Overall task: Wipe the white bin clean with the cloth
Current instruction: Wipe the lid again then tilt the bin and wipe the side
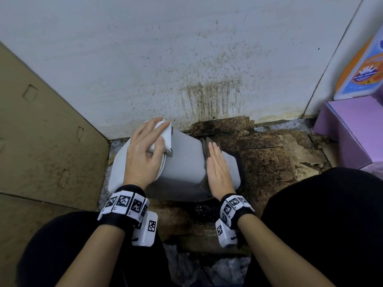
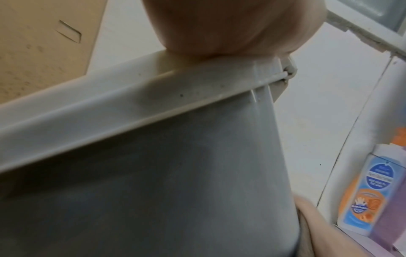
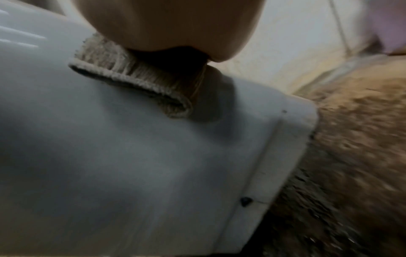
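Mid-wipe, judging by the pose: right hand (image 1: 217, 172) lies flat, fingers straight, pressing a folded brownish cloth (image 3: 131, 83) onto the upturned side of the white bin (image 1: 182, 162), near its base end. The bin lies on its side on stained, dirty cardboard (image 1: 269, 162) on the floor, between the person's knees and the wall. Left hand (image 1: 145, 150) steadies the rim end, fingers curled round the bin's white lid or handle part (image 1: 164, 133); exactly which part, cannot tell. Small dark specks show on the bin's wall and by its base edge in the wrist views, so wiping looks unfinished. The next move likely calls for dragging the cloth along the side with firm pressure while the left hand keeps the bin from rolling. Farther off: brown carton (image 1: 41, 131) left, purple box (image 1: 352, 125) right, an orange-and-blue labelled pack (image 1: 364, 73) behind it, its writing too blurred to read. Splattered wall (image 1: 207, 83) beyond.
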